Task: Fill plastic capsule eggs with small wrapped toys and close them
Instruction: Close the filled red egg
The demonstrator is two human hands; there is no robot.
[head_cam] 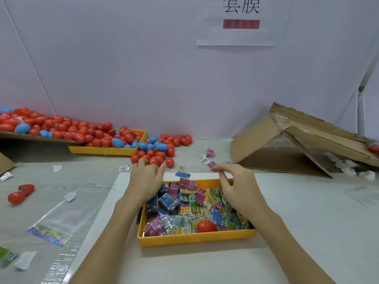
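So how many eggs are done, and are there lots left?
I can't count finished ones. A big heap of closed red and blue eggs sits at the back left, filled or not I can't tell. Now the left hand reaches toward loose eggs, and the right hand hovers over the yellow tray. It still holds many wrapped toys, so plenty remains.

Pale tabletop (307, 212) under taped clear film, near yellow tray (194, 239) of wrapped toys, far yellow tray (106, 151) of eggs, loose red and blue eggs (162, 148), open red egg (19, 193) at left, collapsed cardboard box (287, 148) at right, scattered paper scraps (57, 168), printed clear bag (53, 222)
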